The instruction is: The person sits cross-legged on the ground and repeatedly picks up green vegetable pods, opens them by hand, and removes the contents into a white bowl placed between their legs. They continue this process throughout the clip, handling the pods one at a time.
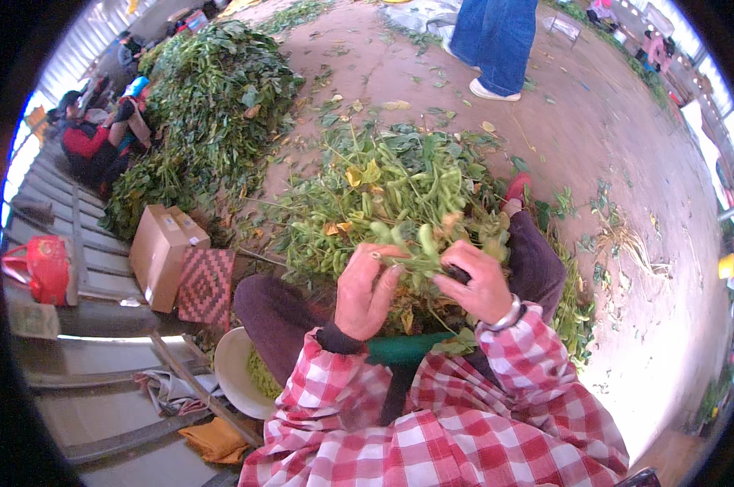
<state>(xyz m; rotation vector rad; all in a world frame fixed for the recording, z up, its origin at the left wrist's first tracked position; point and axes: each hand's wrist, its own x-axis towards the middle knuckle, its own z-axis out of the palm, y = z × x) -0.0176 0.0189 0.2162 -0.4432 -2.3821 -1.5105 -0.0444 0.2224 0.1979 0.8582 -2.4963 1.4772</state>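
Note:
Between my two hands is a green stem with bean pods [424, 255]. My left hand [367, 289] wears a ring and pinches the stem's left part between thumb and fingers. My right hand [479, 283], with a bracelet at the wrist, grips the other side; a small dark thing shows by its fingers. Under and beyond both hands lies a heap of bean plants [391, 195] with pods, green leaves and some yellow leaves, between my bent legs. Behind my left forearm stands a white bowl [236, 371] holding small green beans or pods, partly hidden by my sleeve.
Left are a cardboard box [160, 249], a woven checked mat [205, 286], a red bag [44, 268], wooden sticks and an orange cloth [217, 439]. Beyond rises a large plant pile [221, 103], with seated people beside it. A person in blue jeans [494, 42] stands ahead.

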